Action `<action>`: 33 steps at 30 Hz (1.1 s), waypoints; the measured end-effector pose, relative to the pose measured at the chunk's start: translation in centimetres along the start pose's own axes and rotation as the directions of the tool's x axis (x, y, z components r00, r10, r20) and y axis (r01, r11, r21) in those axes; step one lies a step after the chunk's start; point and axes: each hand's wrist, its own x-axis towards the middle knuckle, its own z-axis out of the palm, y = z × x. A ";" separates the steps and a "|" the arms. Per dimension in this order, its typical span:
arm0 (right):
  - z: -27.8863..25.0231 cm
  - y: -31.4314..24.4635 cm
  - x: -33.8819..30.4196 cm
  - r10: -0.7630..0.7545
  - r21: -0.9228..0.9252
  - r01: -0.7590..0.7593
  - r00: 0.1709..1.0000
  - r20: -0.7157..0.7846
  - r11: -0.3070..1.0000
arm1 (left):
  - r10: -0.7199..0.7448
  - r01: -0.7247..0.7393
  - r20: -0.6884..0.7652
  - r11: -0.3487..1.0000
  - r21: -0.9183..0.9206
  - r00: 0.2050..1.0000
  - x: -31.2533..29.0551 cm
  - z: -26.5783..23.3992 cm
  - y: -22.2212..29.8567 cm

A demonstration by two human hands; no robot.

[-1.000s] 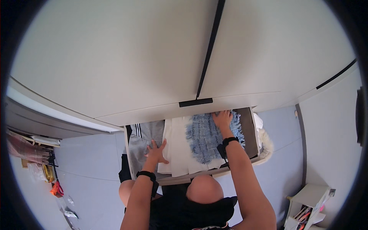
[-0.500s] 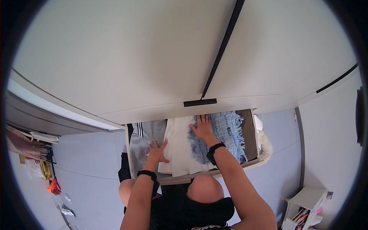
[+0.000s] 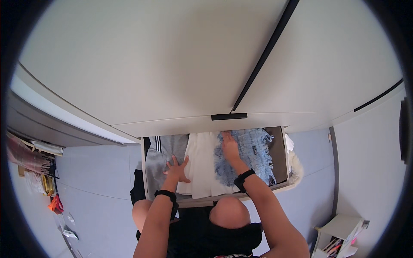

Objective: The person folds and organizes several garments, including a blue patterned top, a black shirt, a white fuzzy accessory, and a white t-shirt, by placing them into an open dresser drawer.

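Folded clothes lie side by side in a pulled-out drawer [image 3: 282, 187] in front of my knees. On the left is a grey garment [image 3: 165, 148] with dark and white stripes, in the middle a white pleated garment [image 3: 201, 167], on the right a light blue fringed tweed garment [image 3: 254, 161]. My left hand [image 3: 176, 170] rests with fingers spread where the grey cloth meets the white. My right hand [image 3: 229, 146] lies on the left part of the blue garment, toward the back, fingers stretched forward. Neither hand grips any cloth.
Tall cream cabinet doors [image 3: 172, 64] rise behind the drawer, with a black handle strip [image 3: 229, 116] just above it. Fluffy cream material [image 3: 295, 170] sits outside the drawer's right side. A small white shelf unit [image 3: 340, 228] stands lower right; a plaid cloth [image 3: 30, 159] hangs at left.
My right hand has shifted slightly on the blue garment, and its thumb, spread out to the left before, is now drawn in. My left hand stays in place.
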 end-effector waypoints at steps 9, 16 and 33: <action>1.1 -3.9 0.9 -0.257 0.198 0.251 0.966 0.002 0.947 | 0.002 -0.001 0.020 1.000 -0.012 1.000 0.3 0.1 0.4; -4.9 0.3 0.1 -0.001 -0.046 0.006 0.994 0.110 0.999 | 0.018 -0.018 -0.003 1.000 0.009 1.000 0.7 0.4 -0.4; -9.7 6.1 -5.0 0.184 -0.041 -0.186 0.981 -0.065 0.982 | 0.231 -0.319 -0.231 0.804 -0.501 0.945 2.6 3.8 7.6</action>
